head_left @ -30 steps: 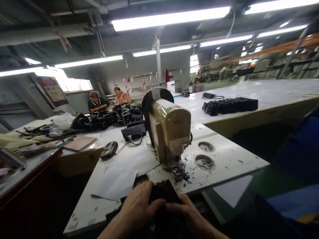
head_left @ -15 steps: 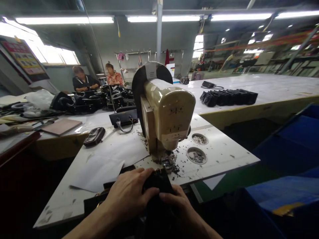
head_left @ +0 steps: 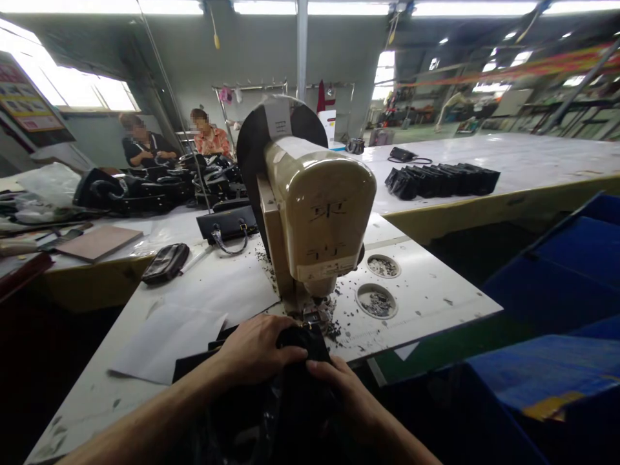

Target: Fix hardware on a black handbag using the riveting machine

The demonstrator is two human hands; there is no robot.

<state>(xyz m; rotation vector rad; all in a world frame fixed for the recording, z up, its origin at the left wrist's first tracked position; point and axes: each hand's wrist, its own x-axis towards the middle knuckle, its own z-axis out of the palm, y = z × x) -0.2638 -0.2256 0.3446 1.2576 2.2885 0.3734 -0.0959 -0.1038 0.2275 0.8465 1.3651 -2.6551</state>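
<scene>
Gripping from both sides, the left hand [head_left: 254, 349] and the right hand [head_left: 334, 381] close around the top of a soft black bag [head_left: 303, 387], fingers curled over it and pressed in toward each other. A small gold-toned fitting [head_left: 306, 326] shows at the top edge between them. The bag sits at the near edge of the white counter [head_left: 426, 310], its body hanging down out of the light, with a flat black panel [head_left: 203, 353] lying under the left wrist.

Just beyond the fingertips is the presser foot [head_left: 312, 314] of a cream industrial sewing machine [head_left: 314, 206], ringed by dark scraps. Two round recesses [head_left: 380, 284] in the counter hold more scraps, and white paper sheets [head_left: 167, 342] lie to the left. A two-handled black handbag [head_left: 227, 225] and a dark pouch [head_left: 165, 263] sit further along.

An even, two-handed hold like this seems sound: it keeps the material firm, with the fingers back from the foot.

Farther out, two co-workers [head_left: 169, 145] sit behind a heap of black bags [head_left: 145, 187] — a neat row of black bags [head_left: 438, 179] lines the far counter, and a blue bin [head_left: 547, 381] stands to the right.
</scene>
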